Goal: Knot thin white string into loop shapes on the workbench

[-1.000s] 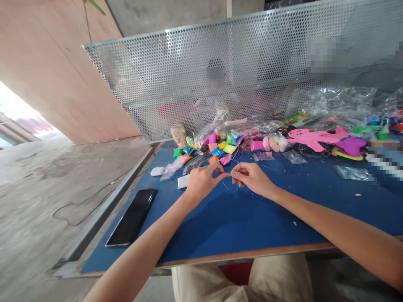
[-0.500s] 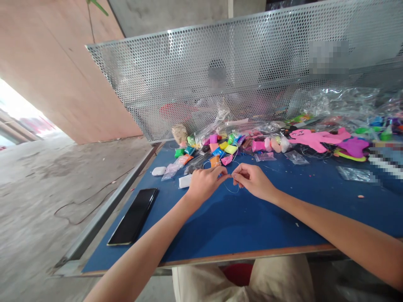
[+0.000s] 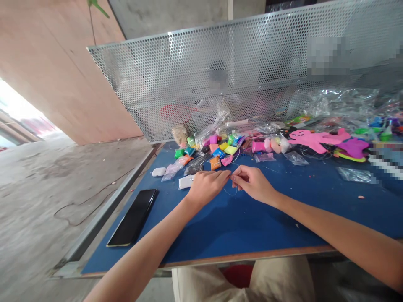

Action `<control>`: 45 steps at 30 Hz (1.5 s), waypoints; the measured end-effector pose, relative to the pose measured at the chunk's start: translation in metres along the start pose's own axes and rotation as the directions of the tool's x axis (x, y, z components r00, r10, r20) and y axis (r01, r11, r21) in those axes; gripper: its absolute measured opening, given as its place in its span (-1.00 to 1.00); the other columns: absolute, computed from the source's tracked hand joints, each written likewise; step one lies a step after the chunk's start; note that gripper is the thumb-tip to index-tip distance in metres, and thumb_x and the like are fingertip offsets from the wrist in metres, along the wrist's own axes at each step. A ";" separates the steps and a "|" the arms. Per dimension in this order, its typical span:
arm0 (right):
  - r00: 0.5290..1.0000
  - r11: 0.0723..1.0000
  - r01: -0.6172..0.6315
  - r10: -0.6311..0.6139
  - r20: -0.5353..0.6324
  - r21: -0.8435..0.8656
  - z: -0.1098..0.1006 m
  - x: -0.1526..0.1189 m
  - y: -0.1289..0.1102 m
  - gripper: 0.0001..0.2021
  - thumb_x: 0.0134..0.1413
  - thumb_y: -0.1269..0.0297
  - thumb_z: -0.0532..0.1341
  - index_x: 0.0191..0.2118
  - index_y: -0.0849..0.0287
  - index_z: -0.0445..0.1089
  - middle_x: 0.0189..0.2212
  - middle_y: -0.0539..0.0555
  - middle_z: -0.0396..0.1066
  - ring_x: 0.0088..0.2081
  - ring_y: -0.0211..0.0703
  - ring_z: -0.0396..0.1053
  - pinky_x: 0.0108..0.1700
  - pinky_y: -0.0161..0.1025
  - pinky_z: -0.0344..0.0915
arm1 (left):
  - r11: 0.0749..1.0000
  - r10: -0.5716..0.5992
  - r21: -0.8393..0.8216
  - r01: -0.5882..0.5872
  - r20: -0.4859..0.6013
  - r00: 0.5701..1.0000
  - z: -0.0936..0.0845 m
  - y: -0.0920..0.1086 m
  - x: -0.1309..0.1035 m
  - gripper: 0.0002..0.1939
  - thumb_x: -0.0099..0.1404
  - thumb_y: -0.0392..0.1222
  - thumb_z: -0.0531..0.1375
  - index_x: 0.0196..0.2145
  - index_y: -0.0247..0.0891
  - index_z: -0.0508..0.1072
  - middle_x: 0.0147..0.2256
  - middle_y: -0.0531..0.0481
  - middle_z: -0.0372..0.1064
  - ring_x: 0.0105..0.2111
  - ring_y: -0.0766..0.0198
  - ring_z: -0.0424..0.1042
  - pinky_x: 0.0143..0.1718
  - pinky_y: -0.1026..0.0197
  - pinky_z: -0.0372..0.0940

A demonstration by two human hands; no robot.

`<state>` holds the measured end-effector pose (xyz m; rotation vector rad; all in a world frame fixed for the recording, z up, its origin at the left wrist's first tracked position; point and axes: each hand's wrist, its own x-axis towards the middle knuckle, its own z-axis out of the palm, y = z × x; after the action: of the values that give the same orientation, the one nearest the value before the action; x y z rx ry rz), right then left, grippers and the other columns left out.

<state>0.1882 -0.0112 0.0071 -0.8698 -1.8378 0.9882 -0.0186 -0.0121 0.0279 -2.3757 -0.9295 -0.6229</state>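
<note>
A thin wire (image 3: 232, 193) is pinched between the left hand (image 3: 206, 186) and right hand (image 3: 253, 183), fingertips pretty much touching, mid-tabletop (image 3: 252, 222). Small colourful packets (image 3: 217, 151) are piled just behind, toward the far edge.

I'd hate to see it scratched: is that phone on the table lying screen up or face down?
Cannot tell. The phone lies flat near the blue table's left edge, its upper side dark and glossy; nothing shows whether that is screen or back.
</note>
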 end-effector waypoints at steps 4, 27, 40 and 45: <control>1.000 0.998 0.016 -0.016 -0.004 -0.065 -0.004 0.001 0.000 -0.83 0.29 0.18 0.15 -0.28 0.15 0.38 -0.45 0.03 0.52 -0.50 -0.21 0.43 -0.41 -0.27 0.34 | 1.000 0.027 -0.008 -0.027 0.057 0.998 -0.005 -0.002 0.001 -0.83 0.43 -0.26 0.10 -0.15 -0.15 0.50 -0.38 0.05 0.55 -0.45 0.30 0.51 -0.51 0.28 0.13; 0.984 0.876 0.178 -0.160 0.077 -0.448 -0.005 0.001 0.003 -0.88 0.30 0.31 0.12 -0.27 0.12 0.38 -0.42 0.08 0.50 -0.41 -0.12 0.43 -0.32 -0.21 0.25 | 0.992 -0.048 -0.096 0.082 0.311 0.949 -0.015 -0.011 0.002 -0.67 0.40 -0.29 0.11 0.01 0.03 0.50 -0.09 0.07 0.57 -0.38 0.26 0.55 -0.50 0.31 0.16; 0.983 0.952 -0.158 0.176 -0.046 0.261 -0.010 0.013 0.018 -0.73 0.13 0.07 0.27 -0.30 0.22 0.43 -0.44 0.09 0.52 -0.55 -0.30 0.31 -0.54 -0.32 0.24 | 0.969 -0.237 -0.086 0.232 -0.041 0.971 -0.003 -0.001 -0.001 -0.64 0.37 0.12 0.18 0.03 -0.01 0.53 -0.17 0.00 0.60 -0.41 0.27 0.55 -0.43 0.26 0.24; 0.977 0.918 -0.204 0.213 0.010 0.339 -0.008 0.012 0.017 -0.73 0.10 0.08 0.30 -0.30 0.22 0.43 -0.46 0.06 0.49 -0.58 -0.34 0.25 -0.60 -0.35 0.16 | 0.981 -0.183 -0.070 0.180 -0.043 0.982 0.003 -0.001 -0.004 -0.66 0.40 0.06 0.16 0.06 0.00 0.52 -0.14 0.02 0.59 -0.36 0.26 0.57 -0.43 0.27 0.26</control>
<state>0.1933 0.0088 -0.0015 -0.8699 -1.5103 1.3732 -0.0214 -0.0112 0.0239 -2.3374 -1.1285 -0.7894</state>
